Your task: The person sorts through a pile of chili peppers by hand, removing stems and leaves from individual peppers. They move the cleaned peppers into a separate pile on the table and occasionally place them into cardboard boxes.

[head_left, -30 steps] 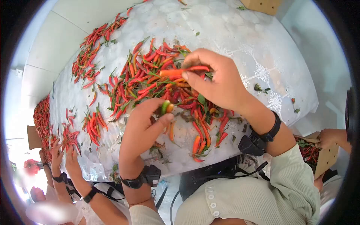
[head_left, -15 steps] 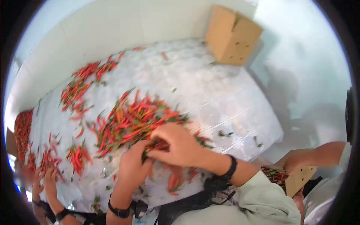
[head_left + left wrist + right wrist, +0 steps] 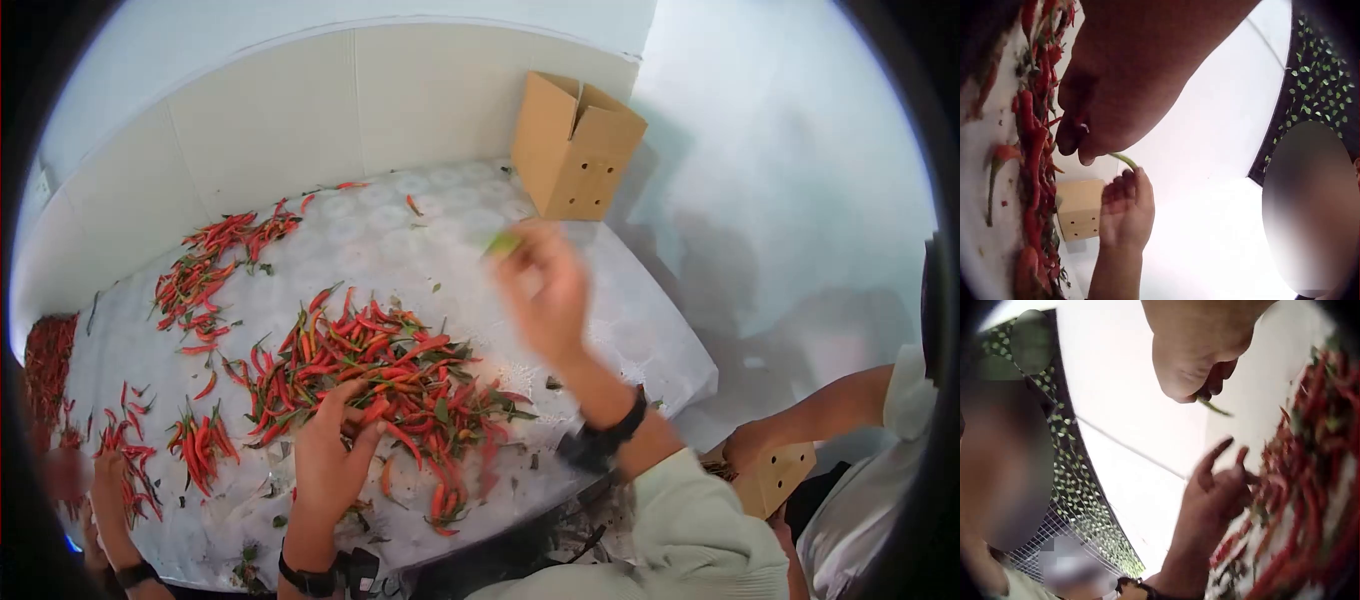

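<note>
My right hand point(image 3: 548, 295) is raised over the far right part of the table, blurred. It pinches a slim green chili pepper point(image 3: 1216, 407), which sticks out past the fingertips in both wrist views. My left hand point(image 3: 332, 445) hovers at the near edge of a heap of red and orange chili peppers point(image 3: 345, 345). Its thumb and fingers stand apart in the right wrist view, and a red chili pepper point(image 3: 376, 409) shows between them in the head view. I cannot tell whether the left fingers grip it.
A cardboard box point(image 3: 590, 160) stands at the table's far right corner. Smaller chili piles point(image 3: 205, 270) lie along the left. Another person's hands point(image 3: 110, 490) are at the left edge. At lower right, a person's arm point(image 3: 800, 420) reaches into a second box point(image 3: 775, 478).
The head view has tilted up, bringing the far box into sight. My hands worked close together; now the right one has swung up and away with the green chili, leaving the left at the heap.
</note>
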Demonstrator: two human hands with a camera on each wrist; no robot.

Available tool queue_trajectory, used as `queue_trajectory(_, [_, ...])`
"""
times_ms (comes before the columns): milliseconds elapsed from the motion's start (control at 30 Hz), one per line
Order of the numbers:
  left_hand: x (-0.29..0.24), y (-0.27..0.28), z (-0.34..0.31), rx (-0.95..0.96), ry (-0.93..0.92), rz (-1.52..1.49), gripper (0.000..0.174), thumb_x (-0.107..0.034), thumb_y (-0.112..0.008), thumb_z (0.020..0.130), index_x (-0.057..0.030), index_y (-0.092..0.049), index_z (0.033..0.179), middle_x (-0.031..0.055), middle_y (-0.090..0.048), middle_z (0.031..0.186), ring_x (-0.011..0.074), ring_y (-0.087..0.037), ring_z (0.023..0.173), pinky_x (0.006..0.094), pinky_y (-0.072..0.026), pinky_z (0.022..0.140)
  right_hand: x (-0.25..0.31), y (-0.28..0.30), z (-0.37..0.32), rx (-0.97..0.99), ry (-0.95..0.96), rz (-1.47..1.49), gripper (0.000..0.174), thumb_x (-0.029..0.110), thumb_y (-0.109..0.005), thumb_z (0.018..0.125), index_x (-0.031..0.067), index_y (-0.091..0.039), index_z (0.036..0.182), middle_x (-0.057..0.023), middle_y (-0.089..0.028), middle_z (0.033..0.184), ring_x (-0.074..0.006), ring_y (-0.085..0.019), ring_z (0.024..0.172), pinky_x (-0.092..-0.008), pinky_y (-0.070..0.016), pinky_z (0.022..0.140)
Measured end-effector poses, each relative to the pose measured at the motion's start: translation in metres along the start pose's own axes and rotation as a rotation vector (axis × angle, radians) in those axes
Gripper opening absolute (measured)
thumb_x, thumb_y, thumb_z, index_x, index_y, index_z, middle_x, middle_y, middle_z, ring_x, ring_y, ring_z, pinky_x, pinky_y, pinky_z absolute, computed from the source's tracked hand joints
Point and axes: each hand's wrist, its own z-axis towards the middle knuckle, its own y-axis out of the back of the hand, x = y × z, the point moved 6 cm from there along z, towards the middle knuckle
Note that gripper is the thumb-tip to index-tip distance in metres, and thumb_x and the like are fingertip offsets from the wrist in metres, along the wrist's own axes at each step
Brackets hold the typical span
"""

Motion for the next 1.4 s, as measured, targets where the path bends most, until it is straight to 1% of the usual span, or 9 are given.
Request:
queue_trajectory(33, [0.002,0.003,-0.002,-0.022,-0.039,-0.002,0.046,0.001,-0.072,0.081,-0.0009,-0.058,0.125,0.0126,-0.071,0.088,0.0155,-0.067,0.072,0.0303,-0.0533,0.066,-0.015,0.019,0.024,-0.158,-0.121,0.196,0.02,0.009,-0.071,0.087,0.0019,-0.064,0.105,-0.0034,-0.063,0.084,-0.0099,-0.059,0.074,-0.0254,-0.0496,0.07])
queue_trajectory(167, [0.0,0.011,0.001,-0.088,-0.07,-0.053,0.029,-0.003,-0.075,0.082,0.0007,-0.065,0.109,0.0104,-0.07,0.085,0.0157,-0.067,0.071,0.0288,-0.052,0.062,-0.013,0.091,0.128,-0.393,0.254,-0.241,0.021,0.014,-0.072,0.085,0.0053,-0.065,0.103,-0.0064,-0.067,0.087,-0.0162,-0.065,0.08,-0.0306,-0.0504,0.071])
queue_trajectory(267, [-0.003,0.014,0.0,-0.096,-0.023,-0.098,0.027,-0.005,-0.076,0.082,0.0004,-0.066,0.106,0.0097,-0.07,0.085,0.0153,-0.067,0.071,0.0278,-0.0517,0.061,-0.039,0.1,0.19,-0.347,0.3,-0.505,0.023,0.02,-0.069,0.087,0.0057,-0.065,0.104,-0.0094,-0.07,0.092,-0.0232,-0.068,0.084,-0.0371,-0.0522,0.074])
queue_trajectory(467, [0.01,0.028,0.005,-0.175,-0.009,-0.032,0.026,-0.006,-0.076,0.083,-0.0001,-0.066,0.107,0.0086,-0.07,0.085,0.0125,-0.066,0.07,0.0252,-0.0511,0.06,-0.21,0.062,0.249,0.167,-0.197,-1.131,0.054,0.049,-0.063,0.087,0.0,-0.063,0.112,-0.0182,-0.071,0.108,-0.0358,-0.066,0.104,-0.0458,-0.0509,0.089])
queue_trajectory(733, [0.018,0.037,0.006,-0.232,0.075,-0.091,0.023,-0.006,-0.073,0.085,-0.0002,-0.063,0.104,0.0082,-0.068,0.083,0.0121,-0.063,0.069,0.0256,-0.0489,0.058,-0.251,0.04,0.254,0.418,-0.434,-1.138,0.052,0.045,-0.061,0.083,0.0043,-0.065,0.116,-0.019,-0.067,0.121,-0.0357,-0.062,0.114,-0.0447,-0.0491,0.094])
queue_trajectory(800, [0.02,0.044,0.004,-0.318,0.093,-0.12,0.022,-0.007,-0.072,0.087,0.0002,-0.061,0.104,0.0084,-0.067,0.083,0.0131,-0.063,0.069,0.0264,-0.0487,0.059,-0.263,0.039,0.255,0.277,-0.17,-1.214,0.035,0.034,-0.059,0.087,0.0063,-0.07,0.105,-0.0143,-0.069,0.112,-0.0334,-0.064,0.109,-0.0461,-0.0515,0.091])
queue_trajectory(1100, [0.033,0.047,0.006,-0.39,0.019,-0.083,0.021,-0.009,-0.059,0.096,-0.001,-0.053,0.114,0.0108,-0.064,0.099,0.0186,-0.063,0.086,0.0317,-0.0502,0.074,-0.19,-0.024,0.229,0.312,0.164,-0.861,0.031,0.033,-0.057,0.088,0.0047,-0.067,0.096,-0.0188,-0.068,0.102,-0.0395,-0.064,0.096,-0.0484,-0.0511,0.084])
queue_trajectory(1300, [0.053,0.051,0.008,-0.464,-0.001,0.025,0.025,-0.013,-0.063,0.09,-0.0026,-0.057,0.112,0.0174,-0.066,0.098,0.0363,-0.064,0.092,0.0421,-0.0504,0.081,-0.14,-0.048,0.202,0.261,0.23,-1.172,0.037,0.031,-0.062,0.09,0.0045,-0.061,0.115,-0.0208,-0.063,0.117,-0.0383,-0.058,0.111,-0.0505,-0.0466,0.09])
queue_trajectory(1400, [0.048,0.038,0.013,-0.358,-0.041,0.001,0.029,-0.014,-0.067,0.085,-0.0031,-0.058,0.111,0.0178,-0.065,0.097,0.0369,-0.063,0.094,0.0445,-0.0497,0.083,-0.092,-0.044,0.156,0.283,0.382,-0.84,0.048,0.027,-0.061,0.094,0.0016,-0.052,0.133,-0.0198,-0.059,0.128,-0.0386,-0.055,0.119,-0.0494,-0.0439,0.096])
